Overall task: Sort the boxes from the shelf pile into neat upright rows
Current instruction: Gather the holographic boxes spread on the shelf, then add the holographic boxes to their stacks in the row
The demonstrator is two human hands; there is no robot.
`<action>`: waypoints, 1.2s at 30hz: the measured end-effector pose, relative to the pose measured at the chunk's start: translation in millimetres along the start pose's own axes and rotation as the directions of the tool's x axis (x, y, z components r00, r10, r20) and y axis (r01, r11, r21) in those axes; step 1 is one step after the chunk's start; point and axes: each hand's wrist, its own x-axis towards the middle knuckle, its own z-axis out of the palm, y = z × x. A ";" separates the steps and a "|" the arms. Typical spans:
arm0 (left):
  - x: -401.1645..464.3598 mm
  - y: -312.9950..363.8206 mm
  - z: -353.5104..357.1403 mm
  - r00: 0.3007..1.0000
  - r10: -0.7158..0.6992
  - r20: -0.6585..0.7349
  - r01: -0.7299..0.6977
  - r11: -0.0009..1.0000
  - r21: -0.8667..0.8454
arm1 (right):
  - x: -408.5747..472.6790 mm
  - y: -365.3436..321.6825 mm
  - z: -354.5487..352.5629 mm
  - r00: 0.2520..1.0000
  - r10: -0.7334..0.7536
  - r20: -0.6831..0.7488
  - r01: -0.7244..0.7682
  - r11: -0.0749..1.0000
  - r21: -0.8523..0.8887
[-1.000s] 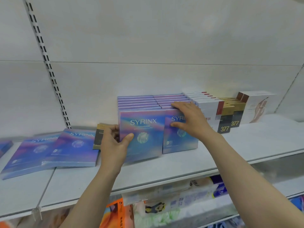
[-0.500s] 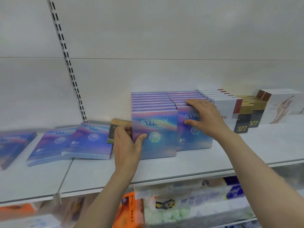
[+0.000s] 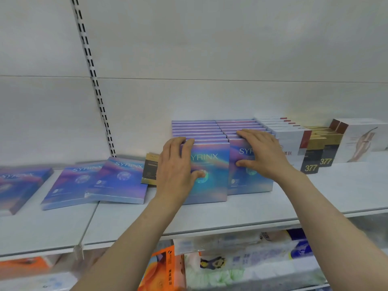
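The white metal shelf board [image 3: 241, 215] lies bare along its front edge, from six o'clock round to four o'clock, giving open passage in front of the upright rows. At twelve o'clock two tight rows of upright iridescent blue-purple SYRINX boxes [image 3: 197, 131] fill the depth to the white back panel [image 3: 210, 97]. At two o'clock upright white boxes with red corners [image 3: 287, 141], black-and-gold 377 boxes [image 3: 315, 156] and a white box printed with a hand [image 3: 361, 141] stand touching, closing that side. At nine o'clock flat SYRINX boxes [image 3: 117, 181] overlap, and a small black-and-gold box [image 3: 150, 171] blocks the gap beside the rows. Above the rows all is open air.
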 end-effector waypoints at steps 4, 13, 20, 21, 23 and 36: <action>-3.1 2.3 -0.5 1.000 0.002 -0.009 -0.002 1.000 0.003 | -1.6 -4.5 -1.5 1.000 0.018 0.018 -0.017 1.000 -0.019; 0.6 -18.0 -28.4 0.998 0.062 0.032 -0.060 0.997 -0.058 | 20.8 -20.0 -32.1 0.974 0.110 0.199 -0.110 0.994 -0.015; -26.5 -118.7 -75.5 0.982 -0.134 0.132 0.130 0.991 0.037 | 35.6 -141.1 -59.3 0.992 0.009 -0.126 0.014 0.983 0.181; -34.6 -137.8 -81.7 0.974 -0.164 0.159 0.158 0.986 0.050 | 35.6 -169.5 -55.0 0.994 -0.024 -0.111 0.049 0.972 0.231; -50.5 -177.8 -95.5 0.960 -0.218 0.174 0.208 0.975 0.075 | 37.7 -225.6 -34.6 0.994 -0.105 -0.026 0.108 0.937 0.333; -160.6 -402.0 -185.1 0.804 -0.544 0.238 0.445 0.818 0.365 | 70.2 -489.6 148.5 0.824 -0.218 0.523 -0.037 0.901 0.433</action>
